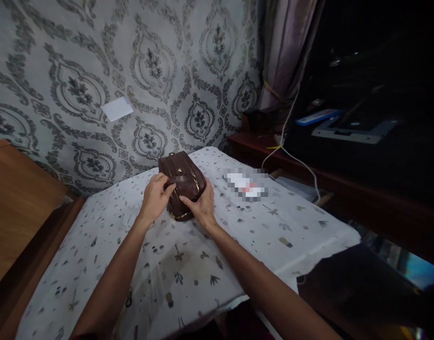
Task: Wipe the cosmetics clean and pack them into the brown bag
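Observation:
A dark brown leather-like bag (pixel 186 189) with gold-coloured zips and studs lies on the patterned white cloth (pixel 188 264). My left hand (pixel 155 197) is at its left side, thumb and fingertips pinched on a flap or edge of the bag. Round the bag's right side curls my right hand (pixel 203 204), its thumb on the near top face and its fingers mostly hidden behind the side. Whatever is inside the bag cannot be seen.
Right of the bag lies a blurred-out flat object (pixel 246 185). A wooden panel (pixel 21 203) rises at the left, and patterned wallpaper (pixel 153 66) stands behind. White cables (pixel 291 113) hang by a dark cabinet (pixel 344 179) at the right.

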`<move>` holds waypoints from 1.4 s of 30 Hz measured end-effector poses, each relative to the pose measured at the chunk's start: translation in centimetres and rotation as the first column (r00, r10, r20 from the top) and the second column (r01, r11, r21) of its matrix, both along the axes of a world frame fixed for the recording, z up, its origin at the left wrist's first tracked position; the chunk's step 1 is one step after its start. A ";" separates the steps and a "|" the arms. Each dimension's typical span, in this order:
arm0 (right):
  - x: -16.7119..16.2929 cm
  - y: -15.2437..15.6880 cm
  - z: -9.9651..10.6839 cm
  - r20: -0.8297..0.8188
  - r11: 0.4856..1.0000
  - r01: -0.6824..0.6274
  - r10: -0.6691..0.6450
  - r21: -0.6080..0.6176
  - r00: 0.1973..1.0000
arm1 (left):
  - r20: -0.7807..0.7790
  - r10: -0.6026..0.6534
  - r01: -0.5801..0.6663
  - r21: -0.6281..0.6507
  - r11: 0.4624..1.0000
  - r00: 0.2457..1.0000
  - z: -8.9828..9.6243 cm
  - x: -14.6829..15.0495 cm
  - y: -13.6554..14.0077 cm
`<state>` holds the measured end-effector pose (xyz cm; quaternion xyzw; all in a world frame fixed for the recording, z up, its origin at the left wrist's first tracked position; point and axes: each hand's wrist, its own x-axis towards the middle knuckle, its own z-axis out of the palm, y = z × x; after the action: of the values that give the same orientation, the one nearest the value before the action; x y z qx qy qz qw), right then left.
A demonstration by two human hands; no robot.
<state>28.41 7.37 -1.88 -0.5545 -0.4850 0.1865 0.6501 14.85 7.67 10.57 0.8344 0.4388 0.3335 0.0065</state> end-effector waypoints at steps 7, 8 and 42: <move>0.0 -0.1 0.0 -0.019 1.000 -0.005 0.005 0.026 1.000 | -0.035 -0.001 0.000 -0.025 1.000 0.999 -0.4 -0.1 -0.5; 0.0 -0.1 0.0 -0.021 1.000 -0.007 0.008 0.029 1.000 | -0.038 -0.002 0.001 -0.026 1.000 0.999 -0.5 -0.2 -0.6; 0.4 -0.1 -0.6 0.037 0.999 -0.039 0.038 0.030 0.999 | -0.095 -0.035 0.029 -0.064 0.998 0.995 -1.0 -0.4 -1.8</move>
<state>28.82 7.29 -2.48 -0.5385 -0.5102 0.1812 0.6457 14.41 5.82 9.53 0.8559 0.4353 0.2789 0.0166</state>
